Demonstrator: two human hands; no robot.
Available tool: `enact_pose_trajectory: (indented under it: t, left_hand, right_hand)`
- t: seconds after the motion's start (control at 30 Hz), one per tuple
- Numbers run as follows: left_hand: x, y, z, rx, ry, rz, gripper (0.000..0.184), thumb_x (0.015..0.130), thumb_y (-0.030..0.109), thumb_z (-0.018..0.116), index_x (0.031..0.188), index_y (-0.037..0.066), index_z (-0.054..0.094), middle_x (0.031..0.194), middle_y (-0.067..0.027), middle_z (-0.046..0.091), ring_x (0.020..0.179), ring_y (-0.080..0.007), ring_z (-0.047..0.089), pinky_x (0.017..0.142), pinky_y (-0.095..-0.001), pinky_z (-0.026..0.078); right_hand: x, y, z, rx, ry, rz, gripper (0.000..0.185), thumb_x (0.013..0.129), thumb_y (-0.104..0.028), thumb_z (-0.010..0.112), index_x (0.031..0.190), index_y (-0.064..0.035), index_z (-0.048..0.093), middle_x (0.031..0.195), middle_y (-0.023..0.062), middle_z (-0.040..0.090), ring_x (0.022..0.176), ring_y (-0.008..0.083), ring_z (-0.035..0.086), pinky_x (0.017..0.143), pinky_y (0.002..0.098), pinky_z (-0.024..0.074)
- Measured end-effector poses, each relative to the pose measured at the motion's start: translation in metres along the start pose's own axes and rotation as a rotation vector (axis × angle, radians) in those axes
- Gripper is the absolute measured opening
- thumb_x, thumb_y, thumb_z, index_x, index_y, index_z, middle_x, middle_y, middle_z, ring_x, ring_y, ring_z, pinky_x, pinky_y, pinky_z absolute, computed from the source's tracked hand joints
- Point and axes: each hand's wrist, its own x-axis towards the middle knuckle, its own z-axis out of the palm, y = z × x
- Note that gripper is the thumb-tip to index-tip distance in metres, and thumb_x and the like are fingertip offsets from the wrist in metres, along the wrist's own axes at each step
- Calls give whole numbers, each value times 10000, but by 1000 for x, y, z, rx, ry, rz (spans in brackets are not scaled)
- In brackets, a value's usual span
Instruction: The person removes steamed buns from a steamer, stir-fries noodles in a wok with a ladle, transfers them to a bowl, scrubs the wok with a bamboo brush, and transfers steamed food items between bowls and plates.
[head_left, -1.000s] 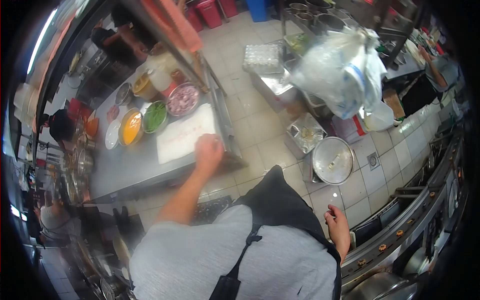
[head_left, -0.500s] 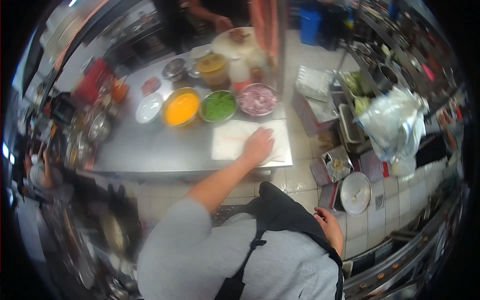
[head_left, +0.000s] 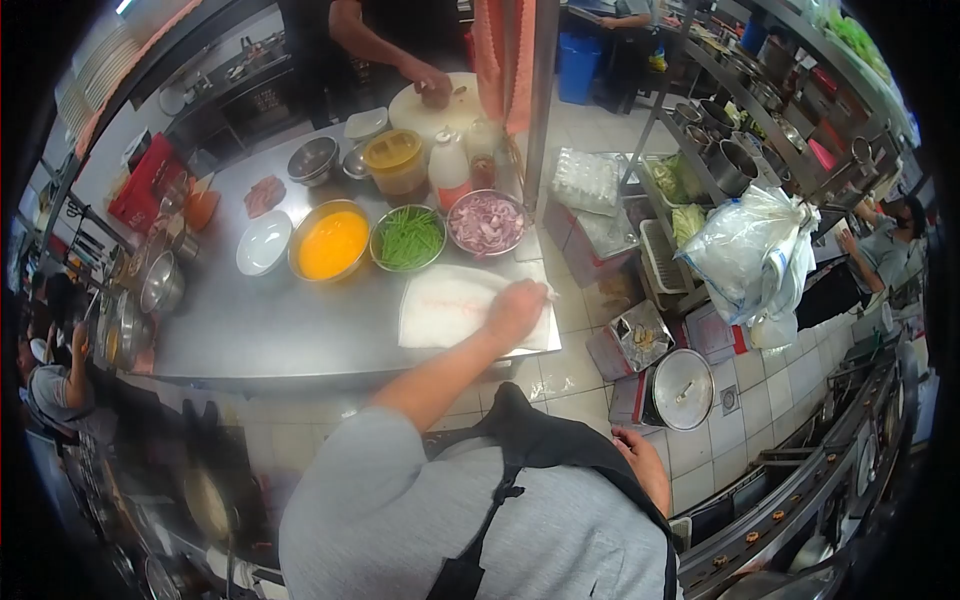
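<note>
The left hand [head_left: 516,314] is on the white cloth [head_left: 437,312], mid-frame, fingers bunched — whether they grip it, I can't tell. The cloth lies on the metal surface [head_left: 265,330], just below the bowl of greens [head_left: 406,268]. The right hand [head_left: 638,462] hangs lower right — its grip unclear.

The brightly lit, slightly hazy view bows toward black corners.

The single view comes from the wearer's head, on the near side of the table [head_left: 230,335], close above it. It faces forward and steeply down over the wearer's shirt [head_left: 400,530], centred near the left hand [head_left: 517,312] at the table's near right corner. The wide, round lens also takes in floor [head_left: 580,405] right of the table.
</note>
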Motion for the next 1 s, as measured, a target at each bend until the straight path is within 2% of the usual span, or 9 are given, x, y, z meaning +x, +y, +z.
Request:
enact_pose_trajectory:
  t: [0.13, 0.33, 0.43, 0.6, 0.77, 0.83, 0.87, 0.97, 1.0]
  left_hand:
    - [-9, 74, 3, -324, -182, 89, 83, 940, 104, 632, 971, 40, 588, 918, -162, 621, 884, -397, 638, 766, -489, 522]
    - [-2, 171, -12, -723, -525, 237, 141, 946, 116, 648, 1053, 26, 630, 966, -162, 640, 917, -375, 651, 798, -451, 524]
    - [-1, 177, -5, -663, -444, 320, 137, 945, 112, 653, 1047, 21, 638, 972, -148, 649, 935, -360, 647, 822, -445, 516]
    - [5, 182, 9, -665, -288, 329, 126, 958, 75, 638, 1071, 21, 624, 1022, -147, 638, 992, -343, 620, 882, -442, 503]
    - [19, 206, 30, -957, -484, 136, 170, 1006, 87, 604, 1160, 19, 579, 1071, -174, 630, 1010, -373, 631, 904, -437, 516]
    - [27, 227, 44, -993, -450, 303, 170, 1015, 93, 596, 1169, 23, 581, 1073, -186, 636, 997, -390, 647, 883, -442, 531]
    - [31, 240, 52, -1013, -429, 386, 170, 1019, 97, 592, 1173, 25, 582, 1074, -192, 640, 990, -398, 655, 872, -444, 538]
    - [44, 293, 50, -966, -531, 679, 174, 1013, 117, 595, 1173, 50, 584, 1043, -194, 656, 942, -421, 671, 812, -460, 556]
    - [46, 312, 47, -957, -629, 730, 178, 1009, 129, 598, 1172, 59, 582, 1031, -192, 660, 934, -427, 672, 799, -470, 556]
  right_hand:
    - [-5, -31, 4, 164, 108, -32, 553, 957, -138, 715, 1482, -81, 549, 1309, 173, 686, 1059, 234, 689, 908, 345, 545]
    - [10, -60, 21, 584, 270, -411, 545, 934, -54, 723, 1451, -50, 551, 1236, 114, 686, 952, 149, 660, 805, 295, 544]
    - [5, -46, 11, 595, 311, -214, 492, 947, -62, 722, 1407, -8, 558, 1139, 60, 703, 955, 136, 660, 808, 274, 539]
    - [-27, -22, 9, 769, 549, -126, 212, 961, -102, 721, 1105, -39, 578, 904, 47, 678, 701, 104, 618, 615, 267, 507]
    - [-68, 18, 9, 856, 825, 111, 266, 980, -148, 658, 1195, -21, 568, 880, 68, 663, 572, 108, 567, 493, 253, 467]
    - [-92, 35, 2, 867, 881, 267, 263, 984, -142, 625, 1214, -29, 567, 881, 72, 662, 542, 97, 547, 464, 243, 444]
    - [-99, 70, 1, 720, 824, 353, 331, 996, -149, 591, 1311, -58, 546, 879, 67, 675, 616, 145, 632, 562, 287, 550]
    - [-120, 120, 18, -186, 880, 288, 513, 958, -129, 629, 1447, -49, 498, 1019, 110, 701, 871, 257, 699, 806, 372, 590]
    - [-135, 72, 9, -17, 839, 242, 707, 882, -94, 694, 1537, -2, 442, 1291, 173, 662, 1240, 373, 612, 1091, 438, 459]
